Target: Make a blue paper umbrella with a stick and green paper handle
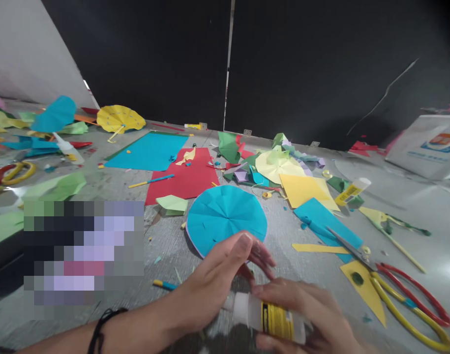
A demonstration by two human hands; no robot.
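Note:
My right hand (306,314) is closed around a glue bottle (276,319) with a white cap end and yellow label, lying on its side near the bottom edge. The bottle's narrow tip points left and passes behind my left hand (226,268). That hand is loosely cupped, thumb up and fingers bent toward the right, with nothing visible in it; its palm is hidden. Just beyond lies a creased blue paper disc (225,211) with a thin lilac rim, overlapped by my left fingers. A blue-and-yellow paper stick (165,284) pokes out behind my left wrist.
Scissors (374,270) lie open at right, near a glue stick (353,191). Red (195,182) and blue paper sheets (151,150) lie behind the disc. Paper scraps (247,167) litter the back. A yellow paper umbrella (120,119) stands back left; a dark panel (154,59) rises behind.

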